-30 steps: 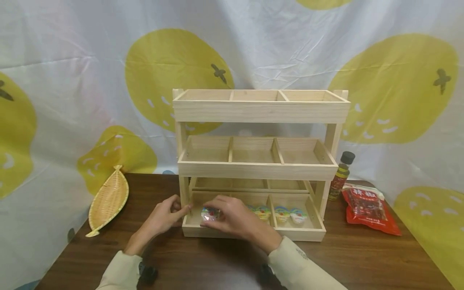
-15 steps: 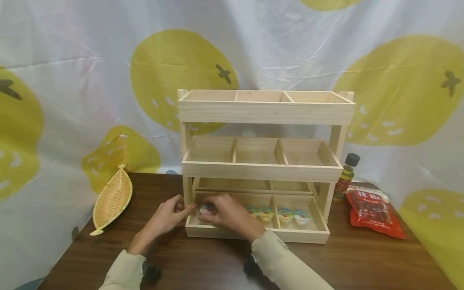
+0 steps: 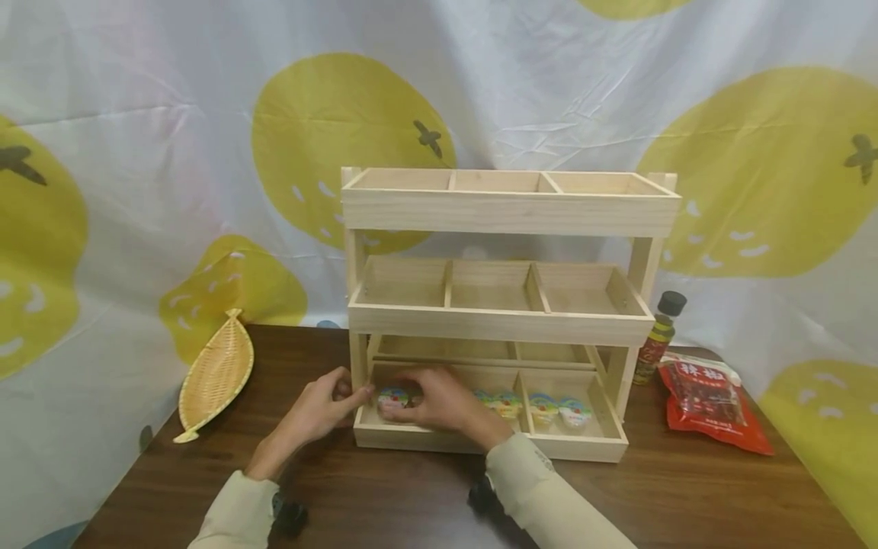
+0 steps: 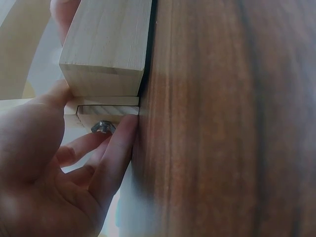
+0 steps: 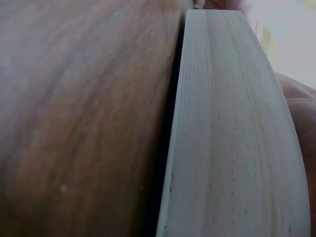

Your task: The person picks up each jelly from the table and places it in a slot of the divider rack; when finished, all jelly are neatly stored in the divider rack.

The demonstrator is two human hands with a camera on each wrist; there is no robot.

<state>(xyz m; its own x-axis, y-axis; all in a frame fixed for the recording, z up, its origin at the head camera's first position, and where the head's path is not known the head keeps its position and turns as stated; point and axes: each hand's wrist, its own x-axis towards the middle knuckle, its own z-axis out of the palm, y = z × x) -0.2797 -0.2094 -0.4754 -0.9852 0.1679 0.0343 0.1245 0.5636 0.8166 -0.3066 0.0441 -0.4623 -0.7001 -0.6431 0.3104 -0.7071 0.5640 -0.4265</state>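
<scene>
At the left compartment of the bottom tier of a three-tier wooden rack (image 3: pixel 501 324), my right hand (image 3: pixel 442 396) holds a small jelly cup (image 3: pixel 393 399) with a printed film lid. The thumb is on its near side, with the fingers curved over its far side. My left hand (image 3: pixel 322 408) grips the left end of the bottom tier; in the left wrist view its thumb lies on the wood and its fingers curl below, beside a metal bolt (image 4: pixel 102 127). More jelly cups (image 3: pixel 506 405) sit in the middle compartment, partly behind the right hand, and two jelly cups (image 3: pixel 559 411) in the right one.
A woven leaf-shaped basket (image 3: pixel 216 374) leans against the curtain at the left. Right of the rack stand a dark-capped bottle (image 3: pixel 656 339) and a red food packet (image 3: pixel 713 404). The brown table (image 3: pixel 384 503) extends in front. The rack's front board (image 5: pixel 232 123) fills much of the right wrist view.
My right hand has lowered the jelly cup slightly leftward into the left compartment. The left hand keeps its place at the rack's end. The head view has shifted a little.
</scene>
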